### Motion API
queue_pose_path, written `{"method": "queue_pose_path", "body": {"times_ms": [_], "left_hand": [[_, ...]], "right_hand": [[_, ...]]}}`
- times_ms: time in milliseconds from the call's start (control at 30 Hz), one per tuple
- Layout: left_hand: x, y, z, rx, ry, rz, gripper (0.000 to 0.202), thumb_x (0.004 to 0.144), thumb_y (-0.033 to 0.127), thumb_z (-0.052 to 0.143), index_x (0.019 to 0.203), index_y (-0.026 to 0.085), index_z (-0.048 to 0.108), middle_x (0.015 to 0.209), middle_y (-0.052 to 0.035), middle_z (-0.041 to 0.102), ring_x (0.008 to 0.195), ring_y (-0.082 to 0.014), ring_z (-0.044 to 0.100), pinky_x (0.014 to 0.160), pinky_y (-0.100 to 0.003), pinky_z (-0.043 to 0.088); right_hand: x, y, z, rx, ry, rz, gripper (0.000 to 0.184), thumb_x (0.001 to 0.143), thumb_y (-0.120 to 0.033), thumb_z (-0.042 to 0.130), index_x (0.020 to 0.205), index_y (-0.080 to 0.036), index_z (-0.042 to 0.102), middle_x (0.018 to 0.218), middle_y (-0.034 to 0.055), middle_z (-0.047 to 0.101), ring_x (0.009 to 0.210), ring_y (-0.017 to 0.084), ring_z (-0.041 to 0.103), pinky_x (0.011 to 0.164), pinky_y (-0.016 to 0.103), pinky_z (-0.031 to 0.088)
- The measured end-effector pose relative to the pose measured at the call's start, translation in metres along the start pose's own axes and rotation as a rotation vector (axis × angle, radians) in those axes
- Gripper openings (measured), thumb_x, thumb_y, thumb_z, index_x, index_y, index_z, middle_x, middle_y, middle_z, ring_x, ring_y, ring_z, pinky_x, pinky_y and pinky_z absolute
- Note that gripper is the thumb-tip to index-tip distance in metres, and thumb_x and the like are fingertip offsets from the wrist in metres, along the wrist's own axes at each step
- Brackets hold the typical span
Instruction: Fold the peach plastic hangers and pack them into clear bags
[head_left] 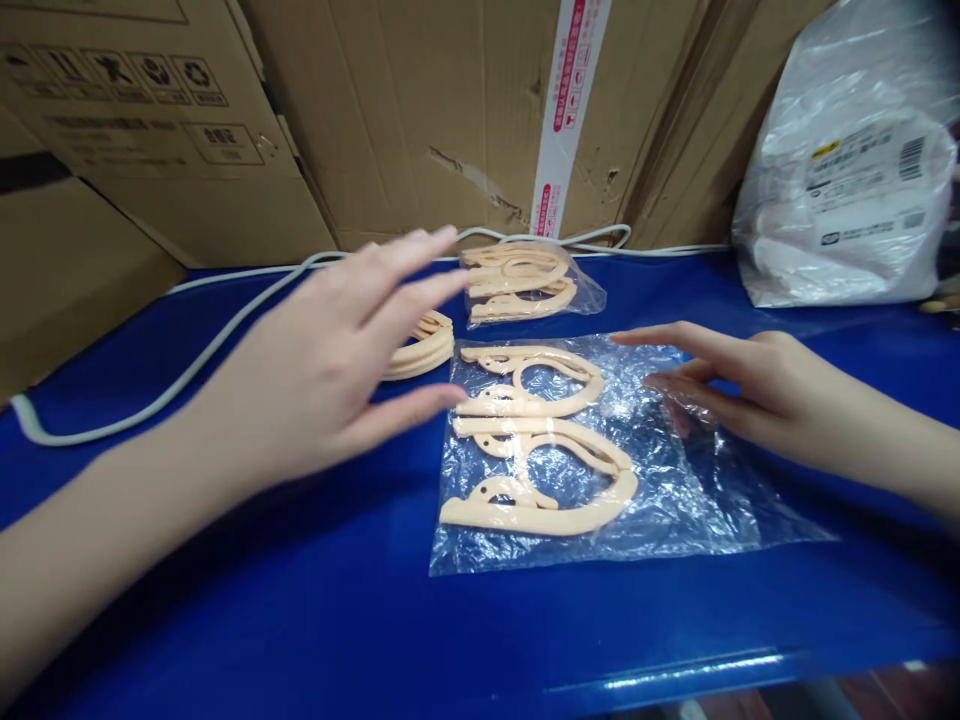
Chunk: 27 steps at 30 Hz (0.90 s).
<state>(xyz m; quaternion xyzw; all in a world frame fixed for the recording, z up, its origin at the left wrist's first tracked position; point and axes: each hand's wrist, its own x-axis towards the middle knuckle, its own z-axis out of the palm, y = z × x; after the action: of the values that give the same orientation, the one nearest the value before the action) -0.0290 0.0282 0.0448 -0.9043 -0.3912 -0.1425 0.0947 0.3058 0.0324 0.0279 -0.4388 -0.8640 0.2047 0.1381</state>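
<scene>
A clear plastic bag (720,500) lies flat on the blue table with cream folding hangers (577,518) inside, side by side at its left end. My left hand (337,350) hovers at the bag's left edge, fingers spread, thumb tip near the hangers. Over the bag's right part is my right hand (720,380), its index finger stretched out and the other fingers bent near the plastic. Partly behind my left hand is a stack of loose cream hangers (427,350). Farther back sits another packed bag of hangers (525,285).
Cardboard boxes (420,100) stand along the back and left of the blue table (337,620). A white cable (217,350) runs along their base. At the back right is a white plastic bag (847,230) with a printed label.
</scene>
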Motion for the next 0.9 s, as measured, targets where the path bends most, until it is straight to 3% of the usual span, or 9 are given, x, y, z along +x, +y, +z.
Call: {"method": "queue_pose_path", "body": {"times_ms": [167,267,467,667,800,900], "left_hand": [[0.001,-0.038,-0.004,0.147,-0.074,-0.239,0.078,0.094,0.071,0.029,0.147,0.014,0.033,0.155,-0.0109,0.035,0.144,-0.0285,0.029,0.12,-0.041,0.016],[0.0,-0.049,-0.001,0.158,-0.103,-0.29,0.081,0.092,0.073,0.025,0.145,0.013,0.035,0.149,-0.0119,0.041,0.137,-0.0327,0.036,0.118,-0.044,0.021],[0.0,-0.051,0.006,0.075,-0.126,-0.335,0.084,0.087,0.077,0.031,0.141,0.015,0.043,0.14,-0.0086,0.049,0.129,-0.0355,0.042,0.115,-0.047,0.024],[-0.004,-0.053,0.007,0.153,-0.169,-0.298,0.074,0.091,0.073,0.029,0.142,0.021,0.041,0.141,-0.0073,0.052,0.128,-0.0345,0.047,0.107,-0.047,0.036],[-0.004,-0.057,0.012,0.155,-0.201,-0.278,0.081,0.09,0.076,0.027,0.142,0.016,0.044,0.139,-0.0108,0.054,0.125,-0.0356,0.052,0.104,-0.048,0.04],[-0.002,-0.058,0.017,0.101,-0.219,-0.285,0.087,0.085,0.08,0.027,0.14,0.015,0.048,0.133,-0.0083,0.058,0.12,-0.0353,0.055,0.103,-0.047,0.042]], "right_hand": [[-0.001,0.007,-0.007,-0.01,0.075,0.04,0.05,0.1,-0.05,0.044,0.141,-0.022,0.045,0.071,-0.0002,0.07,0.053,0.014,0.058,0.057,0.026,0.042],[-0.001,0.016,-0.012,-0.021,0.115,0.048,0.052,0.099,-0.049,0.045,0.142,-0.022,0.044,0.068,-0.0003,0.067,0.056,0.015,0.058,0.06,0.028,0.043],[0.0,0.02,-0.016,-0.004,0.135,0.05,0.053,0.099,-0.05,0.047,0.142,-0.02,0.044,0.071,0.001,0.067,0.059,0.016,0.058,0.063,0.03,0.044],[0.001,0.017,-0.015,0.005,0.106,0.055,0.052,0.097,-0.051,0.05,0.139,-0.021,0.046,0.078,0.0022,0.068,0.061,0.015,0.059,0.062,0.029,0.044],[0.002,0.017,-0.015,0.009,0.093,0.039,0.052,0.096,-0.052,0.051,0.138,-0.021,0.047,0.078,0.0028,0.068,0.062,0.016,0.058,0.064,0.031,0.044],[0.002,0.016,-0.015,-0.001,0.079,0.051,0.052,0.097,-0.052,0.051,0.138,-0.02,0.047,0.08,0.0031,0.069,0.064,0.016,0.059,0.065,0.03,0.043]]}}
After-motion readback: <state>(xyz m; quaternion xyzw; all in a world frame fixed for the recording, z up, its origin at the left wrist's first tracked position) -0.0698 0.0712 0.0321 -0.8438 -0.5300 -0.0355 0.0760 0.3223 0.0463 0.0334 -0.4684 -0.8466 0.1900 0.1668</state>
